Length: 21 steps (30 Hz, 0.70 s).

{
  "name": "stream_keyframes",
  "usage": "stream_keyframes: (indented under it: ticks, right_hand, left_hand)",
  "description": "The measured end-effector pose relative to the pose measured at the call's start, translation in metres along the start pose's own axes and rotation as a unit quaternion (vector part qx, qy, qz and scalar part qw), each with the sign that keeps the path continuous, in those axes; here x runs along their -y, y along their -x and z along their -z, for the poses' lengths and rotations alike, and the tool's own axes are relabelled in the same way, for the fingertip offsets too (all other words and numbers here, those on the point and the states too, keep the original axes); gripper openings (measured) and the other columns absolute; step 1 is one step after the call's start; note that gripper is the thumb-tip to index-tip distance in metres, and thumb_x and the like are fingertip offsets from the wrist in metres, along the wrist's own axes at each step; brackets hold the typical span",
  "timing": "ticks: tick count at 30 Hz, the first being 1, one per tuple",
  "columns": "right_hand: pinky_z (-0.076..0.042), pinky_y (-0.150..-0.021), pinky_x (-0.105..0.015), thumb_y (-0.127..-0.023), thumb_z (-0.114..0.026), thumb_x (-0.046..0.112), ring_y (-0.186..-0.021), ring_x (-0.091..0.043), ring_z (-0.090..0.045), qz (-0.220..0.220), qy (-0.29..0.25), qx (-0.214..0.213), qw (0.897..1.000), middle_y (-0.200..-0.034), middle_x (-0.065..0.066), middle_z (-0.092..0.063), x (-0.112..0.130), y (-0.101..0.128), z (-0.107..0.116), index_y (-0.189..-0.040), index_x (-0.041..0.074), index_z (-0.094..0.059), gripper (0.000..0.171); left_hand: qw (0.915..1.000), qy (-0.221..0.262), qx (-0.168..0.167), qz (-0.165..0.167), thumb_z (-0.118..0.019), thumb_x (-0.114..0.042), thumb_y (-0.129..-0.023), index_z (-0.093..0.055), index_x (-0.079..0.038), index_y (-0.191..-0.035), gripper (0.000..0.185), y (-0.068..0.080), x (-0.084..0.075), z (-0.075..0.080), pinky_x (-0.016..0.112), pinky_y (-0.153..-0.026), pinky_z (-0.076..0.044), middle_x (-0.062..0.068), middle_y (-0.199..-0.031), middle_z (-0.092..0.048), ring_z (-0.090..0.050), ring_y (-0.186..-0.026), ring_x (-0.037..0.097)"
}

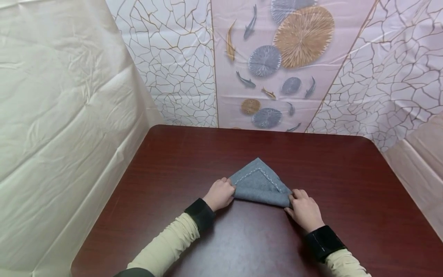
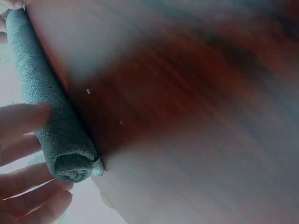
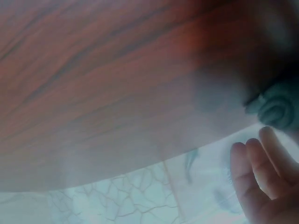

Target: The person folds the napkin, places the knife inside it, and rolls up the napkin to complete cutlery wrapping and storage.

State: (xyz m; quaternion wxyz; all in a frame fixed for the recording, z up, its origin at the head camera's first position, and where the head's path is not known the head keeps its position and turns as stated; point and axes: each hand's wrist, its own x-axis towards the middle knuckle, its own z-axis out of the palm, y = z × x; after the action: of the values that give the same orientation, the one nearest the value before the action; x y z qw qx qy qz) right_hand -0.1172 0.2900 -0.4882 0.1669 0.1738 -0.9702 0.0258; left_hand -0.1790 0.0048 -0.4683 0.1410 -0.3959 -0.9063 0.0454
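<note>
A grey towel (image 1: 257, 182) lies on the table, its near edge rolled into a tube and its far part a flat triangle with a pale stitched line. The left hand (image 1: 219, 193) grips the left end of the roll. In the left wrist view, the thumb lies on the rolled towel (image 2: 49, 98), with the fingers on its other side and the coiled end showing. At the right end, the right hand (image 1: 305, 211) holds the roll between thumb and fingers. The right wrist view shows fingers (image 3: 259, 175) beside the coiled towel end (image 3: 278, 112); the thumb is hidden there.
The dark red-brown table (image 1: 194, 154) has rounded far corners. Behind it hangs a patterned sheet (image 1: 180, 65) with fish and round motifs, and a cream sheet (image 1: 62, 115) hangs along the left side.
</note>
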Motion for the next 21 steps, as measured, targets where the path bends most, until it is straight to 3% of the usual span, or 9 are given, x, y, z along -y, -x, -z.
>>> stream_keyframes:
  ticks: [6, 21]
  right_hand:
    - [-0.046, -0.058, -0.040, -0.063, -0.081, 0.018, -0.078, -0.031, -0.052, 0.013, 0.017, -0.003, 1.000, -0.080, -0.014, -0.054, 0.0023, -0.0033, -0.0027, -0.080, -0.003, -0.063, 0.032]
    - [-0.047, -0.060, -0.042, -0.061, -0.076, 0.010, -0.075, -0.033, -0.054, 0.011, -0.014, -0.009, 1.000, -0.079, -0.015, -0.054, 0.0045, -0.0034, 0.0010, -0.081, -0.005, -0.062, 0.028]
  left_hand:
    - [0.9997, -0.021, 0.004, 0.009, -0.067, -0.012, -0.077, -0.071, -0.015, -0.084, 0.009, -0.0022, -0.0019, -0.0026, 0.028, -0.052, -0.045, 0.003, -0.074, -0.058, -0.051, -0.064, 0.018]
    - [0.9990, -0.033, -0.028, -0.011, -0.066, -0.003, -0.070, -0.069, -0.014, -0.075, 0.013, -0.0035, 0.0010, -0.0095, 0.027, -0.050, -0.044, 0.003, -0.071, -0.057, -0.051, -0.063, 0.018]
